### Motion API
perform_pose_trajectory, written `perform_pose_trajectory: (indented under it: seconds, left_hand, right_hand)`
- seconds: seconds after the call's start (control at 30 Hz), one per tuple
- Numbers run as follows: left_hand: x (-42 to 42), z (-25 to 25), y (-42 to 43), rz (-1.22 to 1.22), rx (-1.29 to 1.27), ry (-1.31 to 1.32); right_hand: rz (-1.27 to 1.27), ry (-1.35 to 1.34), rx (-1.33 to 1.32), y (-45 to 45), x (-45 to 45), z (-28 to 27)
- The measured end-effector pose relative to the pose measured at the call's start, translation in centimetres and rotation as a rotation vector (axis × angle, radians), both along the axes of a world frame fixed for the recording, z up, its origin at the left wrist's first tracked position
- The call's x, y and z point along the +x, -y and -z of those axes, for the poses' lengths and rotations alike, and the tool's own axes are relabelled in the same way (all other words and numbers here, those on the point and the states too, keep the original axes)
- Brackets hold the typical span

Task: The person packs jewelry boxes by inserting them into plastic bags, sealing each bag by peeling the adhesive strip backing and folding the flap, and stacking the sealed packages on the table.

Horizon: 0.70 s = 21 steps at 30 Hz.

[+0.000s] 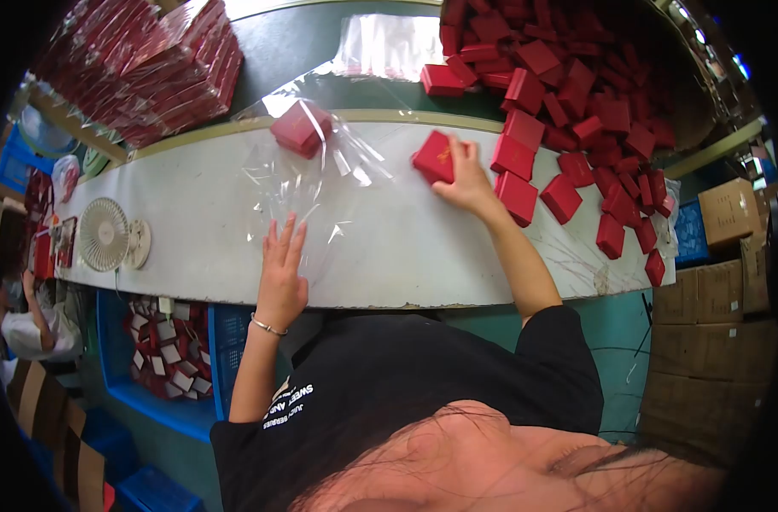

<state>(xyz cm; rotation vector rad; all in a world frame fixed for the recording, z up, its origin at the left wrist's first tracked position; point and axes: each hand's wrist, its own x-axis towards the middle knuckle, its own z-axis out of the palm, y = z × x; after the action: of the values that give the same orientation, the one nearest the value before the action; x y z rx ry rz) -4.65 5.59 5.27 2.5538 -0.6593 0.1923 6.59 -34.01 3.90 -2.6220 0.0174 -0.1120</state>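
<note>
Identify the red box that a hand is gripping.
The red box in the right hand, left of the loose boxes. It alone is gripped: no hand holds those or the small stack amid clear plastic.

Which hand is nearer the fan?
Left: the left hand is to the right of the white fan, at the clear plastic bag; the right hand, holding a red box, is farther right.

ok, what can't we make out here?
- Head: gold print on the box in the right hand; too small to read, partly under fingers.
- Head: number of boxes in the bagged stack; film and glare blur it.
- Head: underside of the left hand; its own back hides it.
- Head: lower layers of the pile; top boxes cover them, frame edge crops it.
- Head: co-worker; dark lens border cuts them off.
</note>
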Motion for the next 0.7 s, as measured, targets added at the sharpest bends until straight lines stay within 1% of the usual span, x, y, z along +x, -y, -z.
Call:
perform_pose_trajectory:
  seconds: [0.03,0.1,0.17,0.2,0.23,0.27,0.3,0.33,0.37,0.4,0.47,0.5,0.53,0.57,0.6,0.67,0.7]
  left_hand:
    - [-0.1,-0.5,0.1,0.012,0.041,-0.005]
    - [-0.2,-0.6,-0.1,0.048,0.234,-0.071]
    - [0.0,1.1,-0.3,0.086,0.392,-0.171]
    - [0.4,3.7,-0.9,0.083,0.431,-0.128]
    - [0.6,3.2,-0.7,0.065,0.373,-0.121]
    - [0.9,2.6,-0.4,0.046,0.317,-0.110]
    - [1.1,2.0,0.0,0.028,0.261,-0.097]
    - [1.1,1.7,0.2,-0.006,0.125,-0.046]
    - [1.1,1.4,0.3,-0.040,-0.011,0.008]
    - [1.2,1.1,0.4,-0.074,-0.149,0.066]
    - [0.6,0.5,0.8,-0.069,-0.188,0.109]
    - [0.4,0.3,1.0,-0.067,-0.209,0.132]
    - [0.0,0.6,1.4,-0.037,-0.152,0.141]
    - [-0.3,0.5,1.8,-0.038,-0.145,0.118]
    - [-0.6,0.3,2.3,-0.033,-0.139,0.096]
    - [-0.9,1.0,2.6,0.001,-0.173,0.088]
    - [-0.9,1.0,2.5,0.000,-0.176,0.088]
  right_hand:
    - [0.082,-0.011,-0.004,0.3,0.0,-1.1]
    - [0.079,0.246,0.069,1.4,-0.8,-1.8]
    - [-0.250,0.202,0.643,0.7,-1.4,-3.1]
    - [-0.408,0.163,0.934,0.2,-2.4,-3.5]
    - [-0.560,-0.022,1.099,-0.9,-3.9,-3.6]
    - [-0.747,-0.101,1.126,-2.0,-4.2,-2.1]
    - [-0.949,0.063,0.748,-3.9,-4.1,-2.3]
    - [-0.985,-0.143,0.826,-6.7,-4.8,-3.1]
    - [-1.042,-0.083,0.649,-8.6,-4.4,-2.8]
    - [-1.002,-0.110,0.638,-10.3,-3.6,-1.2]
    - [-0.830,0.010,0.636,-14.0,-1.9,0.8]
    - [-0.775,0.158,0.580,-16.2,-0.2,2.8]
    - [-0.714,0.303,0.527,-18.5,1.0,4.3]
    - [-0.593,0.299,0.505,-20.7,0.8,2.4]
    - [-0.499,0.260,0.392,-22.9,2.0,4.4]
    - [-0.415,0.655,0.060,-26.0,4.1,7.6]
    - [-0.359,0.598,-0.069,-26.6,4.4,6.9]
